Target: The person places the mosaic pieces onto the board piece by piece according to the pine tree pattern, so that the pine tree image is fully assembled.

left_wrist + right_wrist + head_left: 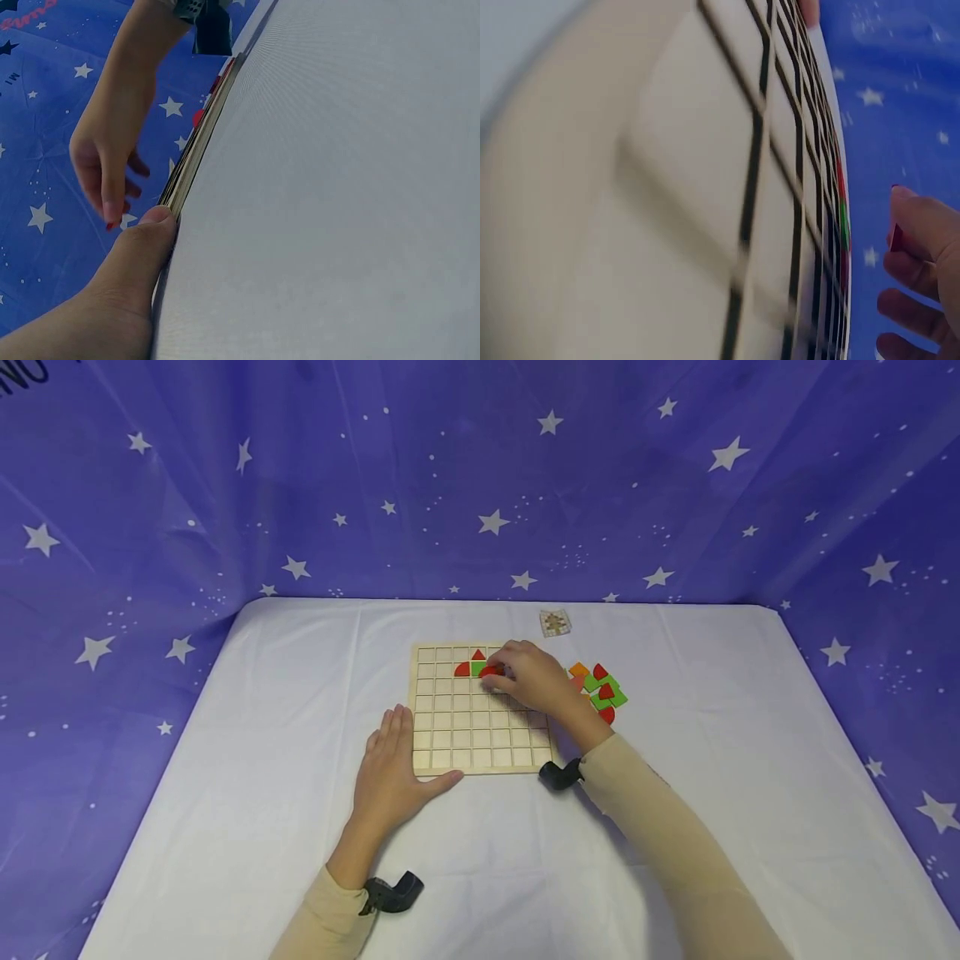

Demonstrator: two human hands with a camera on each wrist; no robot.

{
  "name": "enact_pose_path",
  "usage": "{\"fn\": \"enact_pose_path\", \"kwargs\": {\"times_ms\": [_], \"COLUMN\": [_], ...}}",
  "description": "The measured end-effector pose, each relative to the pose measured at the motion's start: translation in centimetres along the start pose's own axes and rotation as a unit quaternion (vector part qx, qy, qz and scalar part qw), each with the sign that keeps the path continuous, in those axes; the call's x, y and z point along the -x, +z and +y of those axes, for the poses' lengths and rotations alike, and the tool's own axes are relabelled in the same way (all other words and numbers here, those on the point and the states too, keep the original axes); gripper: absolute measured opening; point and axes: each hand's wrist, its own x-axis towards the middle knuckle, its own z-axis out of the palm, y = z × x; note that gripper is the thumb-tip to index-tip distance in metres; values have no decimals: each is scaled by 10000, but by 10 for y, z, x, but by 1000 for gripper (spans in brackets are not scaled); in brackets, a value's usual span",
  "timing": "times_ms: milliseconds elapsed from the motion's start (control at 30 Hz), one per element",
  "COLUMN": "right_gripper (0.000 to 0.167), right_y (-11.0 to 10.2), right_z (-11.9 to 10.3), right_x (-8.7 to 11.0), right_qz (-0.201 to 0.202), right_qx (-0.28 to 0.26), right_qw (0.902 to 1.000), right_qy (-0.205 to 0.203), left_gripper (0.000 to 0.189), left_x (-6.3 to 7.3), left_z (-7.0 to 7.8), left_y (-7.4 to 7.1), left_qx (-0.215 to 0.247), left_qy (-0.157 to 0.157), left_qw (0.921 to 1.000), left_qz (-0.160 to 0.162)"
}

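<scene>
A square wooden grid board (461, 739) lies on the table. My left hand (390, 783) rests at its lower left corner, fingers straight along the left edge and thumb at the front edge. Over the board's upper right part, my right hand (536, 677) pinches a small red piece (897, 238) between thumb and fingers; its full shape is hidden. Near the fingertips, a red triangle (478, 655) sits above a green square (477, 669) in the grid. A red quarter-circle (462, 670) lies left of the square, and another red piece (488, 672) lies right of it, partly covered.
Right of the board is a loose pile of red, orange and green pieces (609, 692), partly behind my right forearm. A small card with a tree-like pattern (555, 623) lies beyond the board. A purple star-printed curtain (450, 485) hangs behind the white-covered table (247, 760).
</scene>
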Motion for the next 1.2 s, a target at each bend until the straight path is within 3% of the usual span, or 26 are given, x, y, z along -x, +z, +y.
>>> {"fn": "enact_pose_path", "kwargs": {"times_ms": [233, 433, 833, 1200], "right_gripper": [35, 34, 32, 31], "right_y": [17, 29, 40, 43], "right_z": [-33, -48, -51, -49], "right_x": [-14, -22, -29, -32], "right_qz": [-167, -152, -58, 48], "right_qx": [458, 852, 1196, 975], "right_qw": [9981, 9948, 9913, 9938], "right_qy": [-372, -540, -553, -533], "left_gripper": [129, 128, 128, 129], "left_x": [0, 0, 1, 1], "left_z": [0, -1, 1, 1], "left_y": [-1, -1, -1, -1], "left_qx": [10, 12, 25, 22], "left_qy": [81, 82, 107, 108], "left_qw": [10000, 9999, 9999, 9999], "left_qz": [57, 68, 117, 70]}}
